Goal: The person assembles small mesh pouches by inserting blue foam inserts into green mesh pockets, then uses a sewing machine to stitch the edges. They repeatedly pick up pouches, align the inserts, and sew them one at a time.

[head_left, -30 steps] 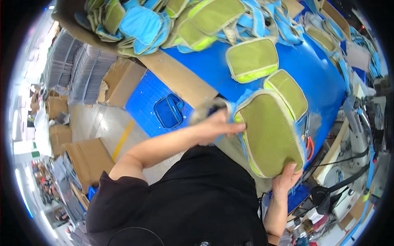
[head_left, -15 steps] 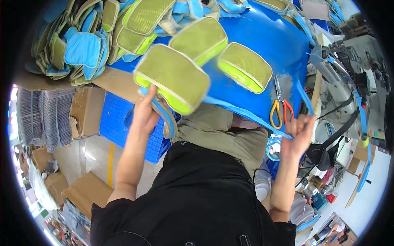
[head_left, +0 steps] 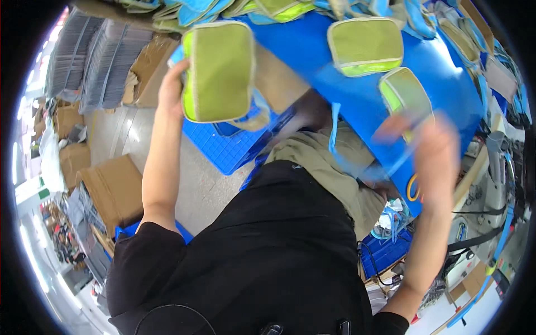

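Pouch point(head_left: 220, 72) — in left hand point(head_left: 172, 89), right hand point(head_left: 437, 153) apart

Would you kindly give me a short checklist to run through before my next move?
1. Left hand gripping the olive-green, rectangular fabric pouch: ok.
2. Right hand holding the thin light-blue strip: cannot tell, motion blur.
3. Yellow-looped scissors fully in view: not ok, mostly hidden.
4. Farther olive-green rounded pouch lying on the smooth blue tabletop: ok.
5. Nearer green pouch unobstructed: not ok, right hand overlaps it in view.
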The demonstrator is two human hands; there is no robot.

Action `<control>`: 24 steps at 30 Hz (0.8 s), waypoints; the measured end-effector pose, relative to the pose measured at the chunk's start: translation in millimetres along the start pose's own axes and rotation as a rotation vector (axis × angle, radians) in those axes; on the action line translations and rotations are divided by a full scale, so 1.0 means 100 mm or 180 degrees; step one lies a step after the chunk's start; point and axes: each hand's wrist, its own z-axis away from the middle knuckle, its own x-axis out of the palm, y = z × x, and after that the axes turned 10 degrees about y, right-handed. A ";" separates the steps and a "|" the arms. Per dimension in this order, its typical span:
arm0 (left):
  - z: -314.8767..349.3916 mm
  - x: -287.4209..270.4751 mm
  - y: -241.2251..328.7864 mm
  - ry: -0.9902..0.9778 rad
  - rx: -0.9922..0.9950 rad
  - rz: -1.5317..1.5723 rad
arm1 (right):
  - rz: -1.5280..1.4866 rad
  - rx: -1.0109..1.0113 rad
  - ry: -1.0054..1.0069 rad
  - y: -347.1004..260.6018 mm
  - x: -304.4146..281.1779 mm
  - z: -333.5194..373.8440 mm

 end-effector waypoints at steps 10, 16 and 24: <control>0.38 -0.27 -0.04 0.1235 0.2438 -0.0778 | -0.0327 0.0166 0.0827 0.20 0.56 0.02; 0.30 0.41 -0.29 0.1410 0.4123 -0.2067 | 0.0443 -0.2908 -0.1378 -0.75 1.32 0.55; 0.02 1.36 -1.13 -0.1700 0.4140 -0.3434 | 0.1471 -0.3424 -0.0650 -0.99 0.85 0.74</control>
